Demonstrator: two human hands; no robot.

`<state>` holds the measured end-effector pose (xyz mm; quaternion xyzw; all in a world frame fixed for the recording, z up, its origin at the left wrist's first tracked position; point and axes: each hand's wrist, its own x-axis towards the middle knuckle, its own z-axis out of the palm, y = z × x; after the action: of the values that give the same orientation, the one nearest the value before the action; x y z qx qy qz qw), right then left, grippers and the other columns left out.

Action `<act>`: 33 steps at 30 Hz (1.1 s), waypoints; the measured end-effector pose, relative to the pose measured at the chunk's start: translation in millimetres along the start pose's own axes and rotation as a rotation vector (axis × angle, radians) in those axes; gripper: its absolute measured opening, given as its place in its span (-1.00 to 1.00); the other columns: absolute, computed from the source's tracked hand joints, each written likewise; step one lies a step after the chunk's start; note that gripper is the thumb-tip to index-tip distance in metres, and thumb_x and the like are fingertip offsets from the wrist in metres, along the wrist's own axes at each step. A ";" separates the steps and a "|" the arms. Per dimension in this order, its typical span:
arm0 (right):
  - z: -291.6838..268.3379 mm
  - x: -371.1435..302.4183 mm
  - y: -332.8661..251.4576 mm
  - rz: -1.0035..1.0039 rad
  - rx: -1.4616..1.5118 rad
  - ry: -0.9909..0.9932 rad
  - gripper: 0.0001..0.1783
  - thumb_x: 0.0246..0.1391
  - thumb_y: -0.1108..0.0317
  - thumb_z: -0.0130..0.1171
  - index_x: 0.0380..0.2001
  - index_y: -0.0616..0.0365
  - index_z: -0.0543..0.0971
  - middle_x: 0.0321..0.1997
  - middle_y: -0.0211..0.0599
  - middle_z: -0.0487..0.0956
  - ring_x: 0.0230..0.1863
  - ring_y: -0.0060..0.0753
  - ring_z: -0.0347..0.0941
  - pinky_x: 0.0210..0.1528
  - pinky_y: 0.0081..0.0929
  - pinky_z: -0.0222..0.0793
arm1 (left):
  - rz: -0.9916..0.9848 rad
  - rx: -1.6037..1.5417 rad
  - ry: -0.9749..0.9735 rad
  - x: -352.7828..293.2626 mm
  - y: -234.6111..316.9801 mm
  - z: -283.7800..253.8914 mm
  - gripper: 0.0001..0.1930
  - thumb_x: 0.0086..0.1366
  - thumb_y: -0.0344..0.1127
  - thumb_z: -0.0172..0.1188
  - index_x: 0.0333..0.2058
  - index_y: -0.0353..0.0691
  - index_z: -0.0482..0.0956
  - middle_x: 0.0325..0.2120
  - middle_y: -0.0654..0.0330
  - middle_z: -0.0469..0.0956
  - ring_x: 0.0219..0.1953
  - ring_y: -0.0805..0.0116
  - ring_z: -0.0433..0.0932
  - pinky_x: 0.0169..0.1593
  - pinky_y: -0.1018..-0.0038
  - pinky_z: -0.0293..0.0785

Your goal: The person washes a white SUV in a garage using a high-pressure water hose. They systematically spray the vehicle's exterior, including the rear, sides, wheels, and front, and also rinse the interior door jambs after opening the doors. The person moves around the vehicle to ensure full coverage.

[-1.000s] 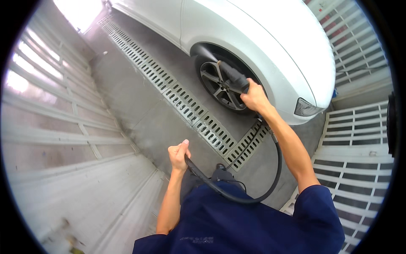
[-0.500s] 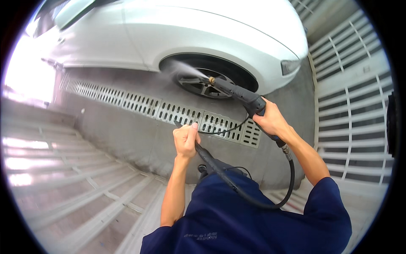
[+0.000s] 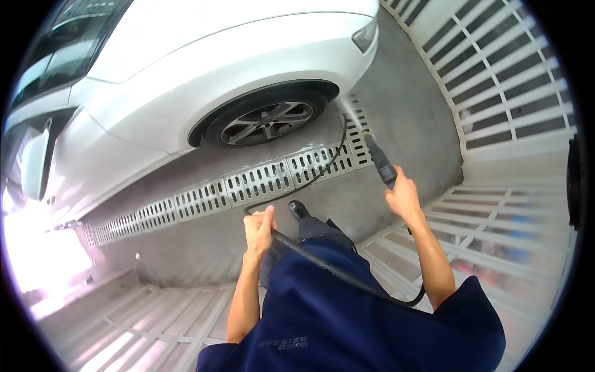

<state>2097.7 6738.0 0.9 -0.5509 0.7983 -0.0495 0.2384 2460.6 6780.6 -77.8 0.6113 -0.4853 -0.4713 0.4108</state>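
My right hand (image 3: 403,196) is closed round the grip of a black pressure washer gun (image 3: 380,162), with a brass-coloured nozzle at its tip. A white jet of water (image 3: 352,115) shoots from it up and left, toward the car's front bumper just beside the wheel arch. My left hand (image 3: 259,229) is wrapped round the black hose (image 3: 328,268), which loops across my front to the gun. Beyond my left fist the hose runs on over the ground toward the wheel. The white car (image 3: 204,56) stands ahead, its front wheel (image 3: 266,123) in full view.
A slotted metal drain grate (image 3: 257,184) runs along the grey floor (image 3: 186,248) between me and the car. White slatted barriers (image 3: 496,68) stand at right and behind me. My shoe (image 3: 299,209) is near the grate. The car's side mirror (image 3: 37,161) juts out at left.
My view has turned, so the car sits farther left. The gun has swung from aiming at the wheel to the bumper area ahead of it. Both hands keep their holds.
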 end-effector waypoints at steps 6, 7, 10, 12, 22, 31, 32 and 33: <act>11.8 -82.6 -60.1 0.082 0.192 -0.035 -0.36 -0.13 0.44 0.14 0.14 0.31 0.43 -0.30 0.27 0.60 -0.14 0.26 0.59 -0.06 -0.09 0.44 | 0.068 0.058 -0.288 -5.8 -18.5 -48.3 -0.42 0.44 -0.16 0.04 -0.80 -0.28 0.45 -0.82 0.22 0.42 -0.74 0.34 0.31 -0.33 0.37 0.29; 10.9 -101.4 -72.7 0.052 0.223 -0.021 -0.36 -0.12 0.43 0.15 0.14 0.30 0.43 -0.32 0.23 0.60 -0.19 0.18 0.60 -0.09 -0.14 0.45 | 0.079 0.050 -0.310 -11.4 -21.9 -55.1 -0.42 0.44 -0.16 0.04 -0.81 -0.28 0.44 -0.82 0.23 0.41 -0.73 0.35 0.31 -0.34 0.38 0.26; 18.4 -148.8 -100.1 -0.140 0.364 0.092 -0.37 -0.10 0.42 0.19 0.15 0.24 0.45 -0.42 0.03 0.58 -0.39 -0.18 0.55 -0.20 -0.32 0.45 | 0.085 0.041 -0.337 -23.1 -25.6 -84.5 -0.44 0.43 -0.15 0.05 -0.78 -0.27 0.48 -0.81 0.19 0.45 -0.72 0.27 0.38 -0.28 0.35 0.33; 14.2 -172.5 -138.5 -0.196 0.411 -0.051 -0.37 -0.10 0.42 0.19 0.15 0.22 0.45 -0.43 0.01 0.58 -0.41 -0.20 0.53 -0.19 -0.32 0.46 | 0.123 0.061 -0.361 -31.1 -30.4 -98.3 -0.45 0.42 -0.14 0.07 -0.78 -0.25 0.51 -0.80 0.17 0.47 -0.71 0.20 0.42 -0.29 0.33 0.39; 30.2 -182.2 -127.2 0.016 0.070 0.036 -0.38 -0.20 0.41 0.21 0.06 0.34 0.50 -0.33 0.20 0.63 -0.24 0.13 0.60 -0.09 -0.21 0.48 | 0.190 -0.041 -0.246 -68.2 -34.5 -113.6 -0.44 0.41 -0.20 0.04 -0.82 -0.24 0.44 -0.84 0.21 0.43 -0.76 0.27 0.31 -0.38 0.36 0.27; 22.8 -172.1 -174.7 -0.073 0.145 -0.231 -0.46 -0.17 0.40 0.20 0.00 0.24 0.53 -0.36 0.18 0.62 -0.29 0.29 0.54 -0.13 -0.12 0.46 | 0.112 -0.008 -0.198 -92.4 -33.1 -94.5 -0.47 0.39 -0.14 0.09 -0.78 -0.22 0.55 -0.77 0.13 0.51 -0.67 0.10 0.42 -0.35 0.30 0.39; 17.1 -165.5 -168.8 -0.093 0.117 -0.160 -0.46 -0.17 0.41 0.19 0.01 0.22 0.54 -0.36 0.15 0.63 -0.28 0.29 0.55 -0.11 -0.10 0.45 | 0.116 -0.004 -0.181 -89.8 -32.0 -90.0 -0.47 0.39 -0.14 0.09 -0.78 -0.22 0.55 -0.78 0.13 0.50 -0.68 0.10 0.40 -0.36 0.29 0.38; 13.9 -157.6 -161.9 -0.101 0.076 -0.127 -0.45 -0.17 0.41 0.19 0.02 0.22 0.53 -0.35 0.16 0.63 -0.26 0.30 0.55 -0.10 -0.10 0.45 | 0.106 -0.004 -0.176 -86.8 -29.9 -85.0 -0.47 0.39 -0.14 0.09 -0.78 -0.22 0.55 -0.78 0.13 0.50 -0.67 0.10 0.41 -0.36 0.29 0.38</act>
<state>2286.4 6820.1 95.3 -0.5830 0.7504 -0.0566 0.3062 2542.3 6875.2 -72.5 0.5401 -0.5502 -0.5020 0.3920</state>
